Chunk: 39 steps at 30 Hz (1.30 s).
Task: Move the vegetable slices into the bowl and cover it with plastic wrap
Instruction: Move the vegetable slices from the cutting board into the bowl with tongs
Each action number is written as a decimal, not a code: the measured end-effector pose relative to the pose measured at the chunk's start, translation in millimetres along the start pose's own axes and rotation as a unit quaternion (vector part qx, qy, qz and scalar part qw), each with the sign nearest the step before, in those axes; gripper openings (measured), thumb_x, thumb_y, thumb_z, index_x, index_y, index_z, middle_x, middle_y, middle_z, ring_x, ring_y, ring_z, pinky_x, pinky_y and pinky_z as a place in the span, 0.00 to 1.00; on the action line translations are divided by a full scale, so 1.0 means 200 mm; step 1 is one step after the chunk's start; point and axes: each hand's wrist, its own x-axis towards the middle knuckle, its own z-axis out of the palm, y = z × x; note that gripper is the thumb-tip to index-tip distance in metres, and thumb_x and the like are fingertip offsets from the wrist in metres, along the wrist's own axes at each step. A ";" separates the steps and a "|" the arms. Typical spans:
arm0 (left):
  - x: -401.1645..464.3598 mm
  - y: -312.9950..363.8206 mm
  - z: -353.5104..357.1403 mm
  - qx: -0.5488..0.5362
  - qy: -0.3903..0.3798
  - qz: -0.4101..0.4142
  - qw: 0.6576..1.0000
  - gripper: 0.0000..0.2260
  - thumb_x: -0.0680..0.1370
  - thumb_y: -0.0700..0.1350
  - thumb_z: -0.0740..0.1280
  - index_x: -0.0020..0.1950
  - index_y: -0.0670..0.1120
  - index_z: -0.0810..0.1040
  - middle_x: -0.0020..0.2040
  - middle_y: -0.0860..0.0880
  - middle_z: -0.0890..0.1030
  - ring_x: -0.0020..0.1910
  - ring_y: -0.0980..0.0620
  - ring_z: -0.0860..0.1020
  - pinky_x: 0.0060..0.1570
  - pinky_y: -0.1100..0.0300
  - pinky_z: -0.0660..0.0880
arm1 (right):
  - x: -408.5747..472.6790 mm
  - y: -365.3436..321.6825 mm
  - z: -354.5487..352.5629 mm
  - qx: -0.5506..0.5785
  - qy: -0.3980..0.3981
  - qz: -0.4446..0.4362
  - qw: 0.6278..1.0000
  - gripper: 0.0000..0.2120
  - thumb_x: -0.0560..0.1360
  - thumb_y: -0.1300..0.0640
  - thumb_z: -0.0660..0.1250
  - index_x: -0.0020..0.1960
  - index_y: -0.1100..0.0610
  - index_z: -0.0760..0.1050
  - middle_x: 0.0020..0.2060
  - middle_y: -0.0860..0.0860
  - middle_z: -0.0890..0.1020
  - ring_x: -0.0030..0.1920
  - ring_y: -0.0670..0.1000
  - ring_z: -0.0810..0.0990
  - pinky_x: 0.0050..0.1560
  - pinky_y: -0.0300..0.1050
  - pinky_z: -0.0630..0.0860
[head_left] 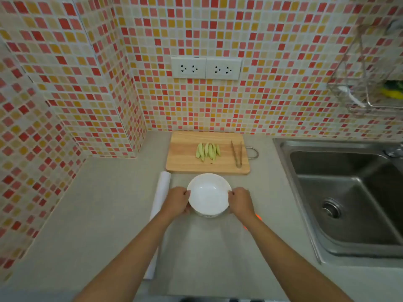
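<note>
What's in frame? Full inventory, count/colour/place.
bowl: 1, white, empty, on the counter, between both hands
vegetable slices: a small row, pale green, middle of the cutting board
cutting board: 1, light wood, at the back wall
tongs: 1, brownish, right side of the board
plastic wrap roll: 1, white, left of the bowl
sink: 1, steel, right
sockets: 2 plates, white, wall
wire rack: 1, wall, upper right
left hand: on the bowl's left rim
right hand: on the right rim
</note>
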 end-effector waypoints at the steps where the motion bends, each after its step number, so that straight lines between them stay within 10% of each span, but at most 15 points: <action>1: 0.02 0.00 -0.01 -0.004 0.005 0.009 1.000 0.18 0.82 0.43 0.57 0.33 0.43 0.73 0.25 0.46 0.78 0.23 0.52 0.76 0.28 0.61 0.75 | 0.02 0.00 0.00 0.014 0.007 0.000 1.000 0.14 0.79 0.60 0.59 0.39 0.66 0.76 0.44 0.67 0.83 0.46 0.64 0.83 0.50 0.54 0.78; 20: 0.25 -0.02 -0.05 -0.003 -0.002 0.001 1.000 0.17 0.82 0.45 0.56 0.35 0.44 0.75 0.27 0.49 0.79 0.21 0.58 0.76 0.26 0.68 0.71 | 0.21 -0.02 0.04 0.047 0.011 0.038 0.998 0.22 0.79 0.57 0.58 0.27 0.57 0.63 0.27 0.56 0.74 0.38 0.64 0.82 0.38 0.53 0.78; 24: 0.26 -0.04 -0.04 -0.006 0.001 0.009 1.000 0.17 0.82 0.45 0.57 0.35 0.44 0.75 0.27 0.50 0.78 0.21 0.57 0.76 0.27 0.66 0.72 | 0.32 -0.02 -0.04 0.015 0.061 0.030 0.998 0.22 0.78 0.45 0.60 0.40 0.63 0.81 0.38 0.57 0.84 0.42 0.59 0.83 0.38 0.45 0.73; 39: 0.26 -0.07 -0.03 -0.054 0.006 -0.005 0.998 0.19 0.82 0.48 0.58 0.40 0.38 0.78 0.23 0.51 0.77 0.23 0.57 0.75 0.32 0.61 0.74 | 0.88 -0.13 -0.11 -0.187 0.054 0.085 0.977 0.14 0.80 0.55 0.59 0.60 0.62 0.75 0.59 0.57 0.77 0.57 0.58 0.80 0.51 0.48 0.77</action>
